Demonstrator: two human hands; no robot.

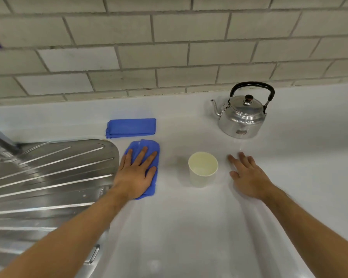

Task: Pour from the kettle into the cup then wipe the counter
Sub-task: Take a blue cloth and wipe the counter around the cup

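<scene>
the left hand (136,173) lies flat with fingers spread on a crumpled blue cloth (149,157) beside the steel drainboard (48,173), likely pressing it down to wipe the smooth pale counter (179,227). the right hand (247,173) hovers or rests open near the middle, fingers loosely spread, holding nothing. between the hands stands a round cream cup (203,169). farther back lie a folded blue cloth (131,128) and, toward the tiled wall (169,47), the shiny metal kettle (242,115), black handle upright.

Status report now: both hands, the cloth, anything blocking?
Left hand flat on crumpled blue cloth. Right hand open on counter, empty. Cup between hands, kettle behind. Nothing blocking.
</scene>
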